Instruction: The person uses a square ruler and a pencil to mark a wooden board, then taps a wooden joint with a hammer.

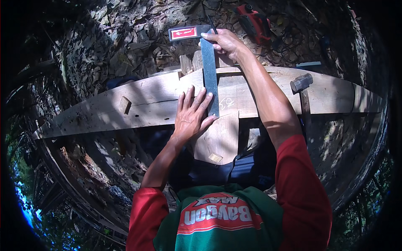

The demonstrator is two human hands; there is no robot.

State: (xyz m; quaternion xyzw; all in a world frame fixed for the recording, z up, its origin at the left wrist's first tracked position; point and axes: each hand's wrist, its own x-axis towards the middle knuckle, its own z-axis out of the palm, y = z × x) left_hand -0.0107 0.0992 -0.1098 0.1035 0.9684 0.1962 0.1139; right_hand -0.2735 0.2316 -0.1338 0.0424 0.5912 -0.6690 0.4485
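Note:
A metal try square (210,71) lies across a long, pale timber (155,92), its blade reaching toward me and its stock pointing left at the far end. My right hand (227,44) pinches the square at its corner, thumb on top. A thin dark stick, its kind unclear, pokes out beyond those fingers. Flat on the wood, my left hand (190,115) has its fingers spread, with fingertips beside the blade and the thumb at its near end. A wide board (220,140) joins the timber at the middle and runs toward my lap. Pale marks show right of the blade.
A hammer (301,83) rests on the timber at the right, its handle hanging toward me. Beyond lies a red and black power tool (253,24) on leaf-strewn ground. One small wooden peg (124,105) protrudes at the left, another (215,157) from the near board.

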